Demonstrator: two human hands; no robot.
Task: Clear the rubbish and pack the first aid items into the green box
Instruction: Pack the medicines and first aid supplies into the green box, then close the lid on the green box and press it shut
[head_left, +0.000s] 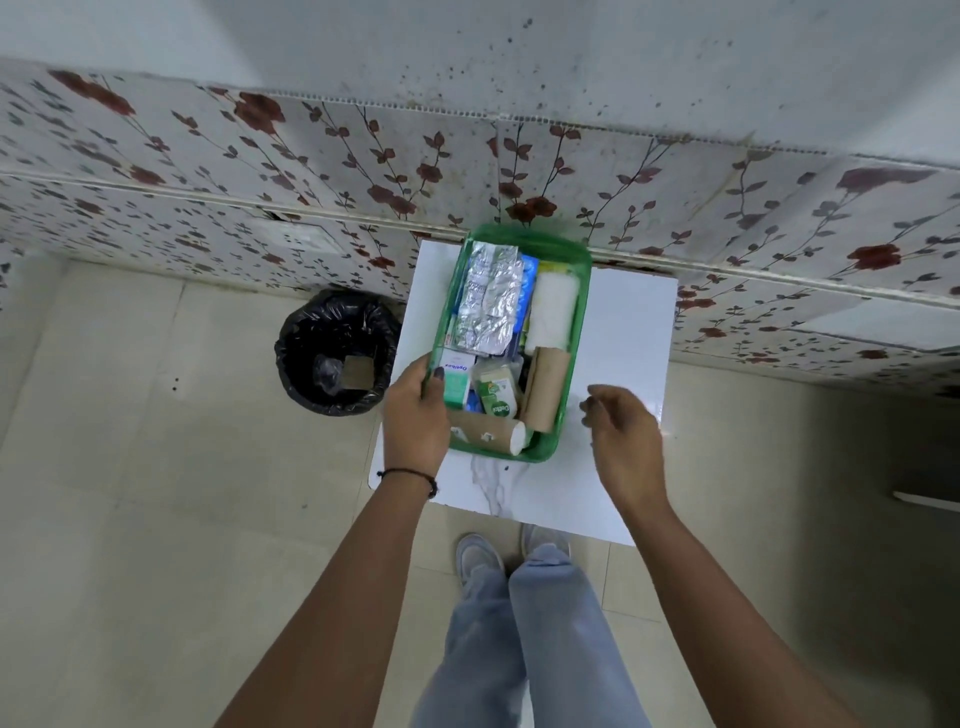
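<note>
The green box (581, 291) sits on a small white table (623, 332) against the wall. Inside lie silver blister packs (491, 301), a white roll (555, 310), two brown-wrapped bandage rolls (545, 387), a Dettol bottle (497, 397) and a small white-green carton (456, 378). My left hand (415, 415) grips the box's near-left rim, thumb over the edge. To the right of the box my right hand (621, 428) hovers over the table, fingers loosely apart, holding nothing.
A round bin with a black liner (306, 343) stands on the floor left of the table, with a brown scrap and clear wrapper inside. Flower-patterned wall panels run behind the table. My feet stand at the table's near edge on beige tiles.
</note>
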